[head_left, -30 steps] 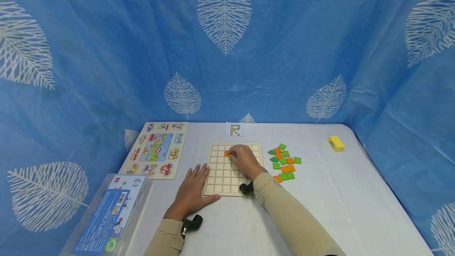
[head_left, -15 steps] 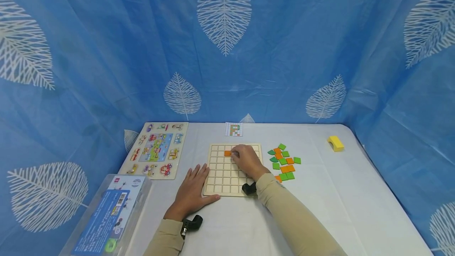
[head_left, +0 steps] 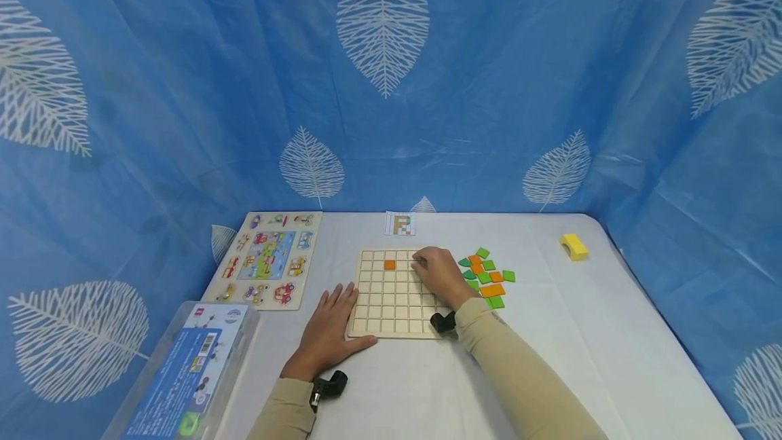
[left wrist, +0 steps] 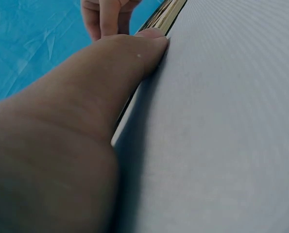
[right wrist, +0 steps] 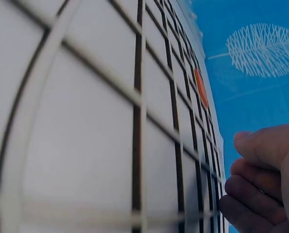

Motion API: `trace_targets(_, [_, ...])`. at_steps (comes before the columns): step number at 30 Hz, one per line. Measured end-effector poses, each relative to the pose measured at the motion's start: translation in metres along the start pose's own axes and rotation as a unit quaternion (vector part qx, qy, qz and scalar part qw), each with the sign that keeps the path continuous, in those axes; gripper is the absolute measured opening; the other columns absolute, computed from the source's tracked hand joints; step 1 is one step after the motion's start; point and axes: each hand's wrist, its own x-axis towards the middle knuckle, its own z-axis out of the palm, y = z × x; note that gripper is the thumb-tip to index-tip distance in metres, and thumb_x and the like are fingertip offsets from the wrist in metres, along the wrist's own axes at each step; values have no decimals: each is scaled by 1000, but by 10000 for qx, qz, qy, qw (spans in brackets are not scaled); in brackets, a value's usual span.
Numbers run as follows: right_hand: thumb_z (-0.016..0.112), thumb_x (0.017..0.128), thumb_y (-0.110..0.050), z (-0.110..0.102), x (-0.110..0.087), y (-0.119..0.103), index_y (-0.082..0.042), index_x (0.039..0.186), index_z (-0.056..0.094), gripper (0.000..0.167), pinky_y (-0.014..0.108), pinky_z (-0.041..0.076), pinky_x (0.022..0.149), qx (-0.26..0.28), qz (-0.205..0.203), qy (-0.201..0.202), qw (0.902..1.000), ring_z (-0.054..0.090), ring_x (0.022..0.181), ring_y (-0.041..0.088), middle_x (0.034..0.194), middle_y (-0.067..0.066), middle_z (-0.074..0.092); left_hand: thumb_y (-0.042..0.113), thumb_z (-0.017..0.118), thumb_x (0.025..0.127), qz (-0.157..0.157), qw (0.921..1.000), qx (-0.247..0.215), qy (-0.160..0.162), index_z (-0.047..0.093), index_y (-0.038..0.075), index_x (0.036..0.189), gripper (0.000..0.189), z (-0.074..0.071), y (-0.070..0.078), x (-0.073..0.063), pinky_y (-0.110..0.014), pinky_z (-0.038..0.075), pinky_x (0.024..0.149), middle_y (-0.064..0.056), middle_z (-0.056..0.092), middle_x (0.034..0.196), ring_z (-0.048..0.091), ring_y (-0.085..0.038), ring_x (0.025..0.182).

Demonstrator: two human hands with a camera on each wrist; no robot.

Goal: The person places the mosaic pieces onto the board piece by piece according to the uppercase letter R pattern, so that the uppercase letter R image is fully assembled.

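Observation:
A wooden grid board (head_left: 366, 311) lies on the white table, one orange square tile (head_left: 389, 265) seated in a cell near its far side. My left hand (head_left: 330, 331) rests flat with fingers spread along the board's left edge. Its thumb (left wrist: 134, 53) lies at the near edge in the left wrist view. Over the board's right part hovers my right hand (head_left: 441, 277), its fingers loosely bent and nothing showing between them in the right wrist view. Just right of that hand lies a loose group of green and orange tiles (head_left: 492, 290), some leaf-shaped.
A small pattern card (head_left: 400, 223) lies beyond the board. A vehicle picture puzzle (head_left: 293, 243) is at the back left, with a clear plastic box (head_left: 241, 352) nearer me. A yellow arch block (head_left: 574, 246) stands far right. Blue curtains (head_left: 489, 87) enclose the table.
My right hand has let go of the orange tile and drawn away to the right, leaving the tile on the board. The left hand has stayed in place.

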Motion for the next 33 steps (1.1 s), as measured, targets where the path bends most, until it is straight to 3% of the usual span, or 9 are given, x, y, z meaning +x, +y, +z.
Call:
trace_targets(8, [74,99,-4,-9,-4,15,5,117,76,20,41,62,86,-113,-95,174,9997,73,99,29,112,17,73,82,69,81,-14,10000,-38,11,40,3,162,116,1,0,0,-51,14,127,-11,34,168,23,-33,156])
trace_targets(18, [75,98,-5,-20,-1,29,4,116,76,20,45,62,87,-297,-11,260,9992,73,101,32,112,18,73,84,66,82,-76,9999,31,-110,38,5,163,117,0,-1,1,-49,12,128,-9,31,169,21,-31,157])
trace_targets(33, [75,99,-7,-42,-2,42,5,120,75,24,52,56,97,-497,253,373,9977,68,114,39,120,22,72,82,68,82,22,10000,26,31,41,3,161,115,1,-1,0,-51,16,127,-11,35,168,24,-33,156])
